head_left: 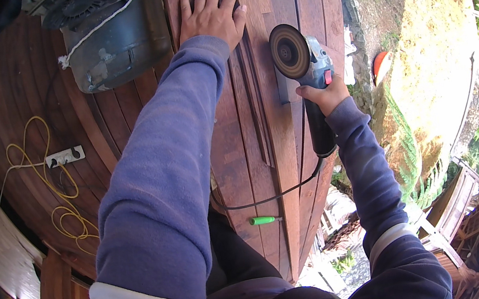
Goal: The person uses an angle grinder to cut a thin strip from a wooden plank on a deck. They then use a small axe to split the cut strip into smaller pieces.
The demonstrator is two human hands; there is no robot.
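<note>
The left hand (213,17) lies flat on the wooden boards (237,183), fingers slightly spread; the right hand (327,97), set apart, is closed around the angle grinder (317,66) over the boards' right side, disc (289,52) face upward. Disc rotation cannot be determined. A disc edge catching wood could kick the grinder toward the left hand. Pulling the power cord (270,199) could snag the green-handled tool (263,220).

Two hands (212,19) (329,95) — one grinder (318,68); one green-handled tool (263,220); one power strip (67,156).
</note>
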